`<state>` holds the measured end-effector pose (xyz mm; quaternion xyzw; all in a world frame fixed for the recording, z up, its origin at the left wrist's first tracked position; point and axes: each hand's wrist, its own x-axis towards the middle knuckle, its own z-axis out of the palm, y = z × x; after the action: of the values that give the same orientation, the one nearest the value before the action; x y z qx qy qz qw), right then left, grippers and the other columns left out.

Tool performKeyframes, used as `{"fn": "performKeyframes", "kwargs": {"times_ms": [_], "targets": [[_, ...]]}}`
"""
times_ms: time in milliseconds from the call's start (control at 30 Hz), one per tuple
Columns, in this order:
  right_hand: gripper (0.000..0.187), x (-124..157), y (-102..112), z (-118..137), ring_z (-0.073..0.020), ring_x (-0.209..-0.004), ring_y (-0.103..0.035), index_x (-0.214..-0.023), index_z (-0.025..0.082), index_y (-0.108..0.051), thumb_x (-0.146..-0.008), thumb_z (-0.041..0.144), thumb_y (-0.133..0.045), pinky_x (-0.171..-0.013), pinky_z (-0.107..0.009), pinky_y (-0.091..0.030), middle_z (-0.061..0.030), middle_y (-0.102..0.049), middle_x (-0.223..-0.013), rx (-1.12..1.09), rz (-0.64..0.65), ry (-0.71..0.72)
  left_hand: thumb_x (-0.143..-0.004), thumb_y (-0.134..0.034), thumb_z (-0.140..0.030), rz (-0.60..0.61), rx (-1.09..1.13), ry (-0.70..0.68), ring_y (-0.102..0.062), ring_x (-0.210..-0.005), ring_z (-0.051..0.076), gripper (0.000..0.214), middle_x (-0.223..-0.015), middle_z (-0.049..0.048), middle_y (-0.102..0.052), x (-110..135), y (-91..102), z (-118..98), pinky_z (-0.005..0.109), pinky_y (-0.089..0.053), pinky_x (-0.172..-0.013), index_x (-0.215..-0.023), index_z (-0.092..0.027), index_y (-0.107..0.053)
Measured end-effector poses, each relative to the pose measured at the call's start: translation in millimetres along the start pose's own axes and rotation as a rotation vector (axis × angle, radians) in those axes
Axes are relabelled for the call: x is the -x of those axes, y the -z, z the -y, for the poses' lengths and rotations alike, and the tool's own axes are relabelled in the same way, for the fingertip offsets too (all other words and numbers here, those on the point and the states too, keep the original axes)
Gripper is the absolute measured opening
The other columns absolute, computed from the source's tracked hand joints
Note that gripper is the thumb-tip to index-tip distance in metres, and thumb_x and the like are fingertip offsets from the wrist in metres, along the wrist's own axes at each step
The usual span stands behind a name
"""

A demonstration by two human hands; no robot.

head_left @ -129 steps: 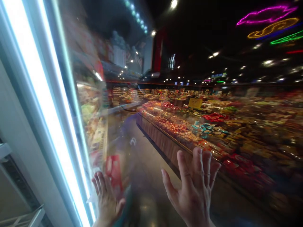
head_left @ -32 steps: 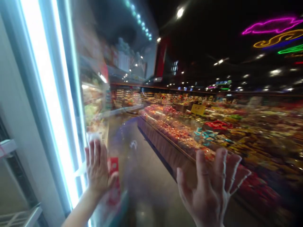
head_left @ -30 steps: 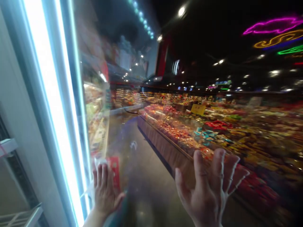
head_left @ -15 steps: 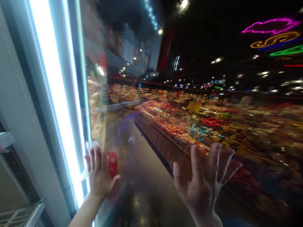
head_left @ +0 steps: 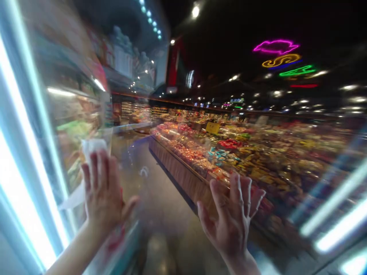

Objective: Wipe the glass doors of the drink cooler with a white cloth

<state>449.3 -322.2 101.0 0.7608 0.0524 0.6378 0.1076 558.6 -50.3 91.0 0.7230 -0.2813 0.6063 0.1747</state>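
My left hand (head_left: 104, 194) is raised at the lower left, its fingers stretched flat and its thumb out to the side. A crumpled white cloth or tissue (head_left: 94, 145) shows beyond the fingertips and along the palm's left edge. The hand seems to lie flat over it against a see-through glass pane, without fingers wrapped round it. Something red shows partly behind the palm, mostly hidden. My right hand (head_left: 229, 221) is raised at lower centre-right, fingers spread and holding nothing. Whether its palm touches the glass I cannot tell.
Bright light tubes (head_left: 25, 183) run along the left; more light strips (head_left: 341, 225) show at lower right. Beyond is a long wood-sided display counter (head_left: 177, 172) heaped with colourful packets and a yellow sign (head_left: 212, 127). Neon shapes (head_left: 276, 46) glow above. Reflections blur the left side.
The view has turned, so the light tubes slid left and light strips appeared at lower right. My left hand moved left with the white cloth, more of which shows; my right hand also appears further left.
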Motion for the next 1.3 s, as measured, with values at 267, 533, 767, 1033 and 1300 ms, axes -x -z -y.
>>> {"fn": "performKeyframes", "kwargs": {"times_ms": [267,533,767,1033,1300], "targets": [[0.076,-31.3,27.4,-102.7,-0.0386,-0.160,-0.016,-0.165,0.033,-0.023,-0.099,0.031,-0.060,-0.126,-0.073,-0.014,-0.0069,-0.016,-0.175,0.081,-0.037,0.073,-0.096,-0.037,-0.064,-0.045,0.021,-0.339,-0.004,-0.163,0.027,0.090,-0.175,0.0053,-0.004,-95.5,-6.7,-31.0,0.043,-0.001,-0.135,-0.165,-0.013,-0.011],[0.068,-41.7,36.0,-134.4,-0.0378,-0.157,-0.029,-0.162,0.027,-0.034,-0.099,0.027,-0.059,-0.123,-0.072,-0.029,-0.0123,-0.031,-0.170,0.030,-0.075,0.025,-0.090,-0.038,-0.080,-0.059,-0.016,-0.852,-0.014,-0.162,0.021,0.098,-0.171,0.0033,-0.025,-152.7,-23.1,-81.1,0.037,-0.010,-0.134,-0.164,-0.018,-0.022],[0.066,-35.0,33.9,-140.0,-0.0359,-0.158,-0.026,-0.159,0.023,-0.038,-0.097,0.024,-0.060,-0.124,-0.069,-0.030,-0.0124,-0.030,-0.170,-0.004,-0.068,0.074,-0.093,-0.038,-0.075,-0.119,-0.020,-0.698,-0.013,-0.162,0.030,0.098,-0.173,0.0101,-0.021,-206.6,-18.4,-102.2,0.046,-0.008,-0.134,-0.165,-0.012,-0.017],[0.064,-58.5,46.3,-164.4,-0.0348,-0.157,-0.028,-0.160,0.026,-0.037,-0.100,0.028,-0.058,-0.123,-0.067,-0.034,-0.0105,-0.034,-0.169,-0.033,-0.133,-0.004,-0.103,-0.030,-0.065,-0.157,-0.116,-0.667,-0.011,-0.161,0.031,0.086,-0.174,0.0164,-0.012,-279.0,-12.2,-123.6,0.054,-0.014,-0.130,-0.163,-0.007,-0.010],[0.086,-42.5,35.3,-165.4,-0.0372,-0.156,-0.029,-0.166,0.011,-0.014,-0.097,0.027,-0.062,-0.125,-0.069,-0.029,-0.0198,-0.038,-0.165,-0.123,-0.208,-0.039,-0.105,-0.027,-0.061,-0.041,-0.113,-0.844,-0.018,-0.160,0.027,0.075,-0.172,0.0121,-0.024,-304.0,-10.6,-162.6,0.049,-0.016,-0.129,-0.159,-0.008,-0.024]]}}
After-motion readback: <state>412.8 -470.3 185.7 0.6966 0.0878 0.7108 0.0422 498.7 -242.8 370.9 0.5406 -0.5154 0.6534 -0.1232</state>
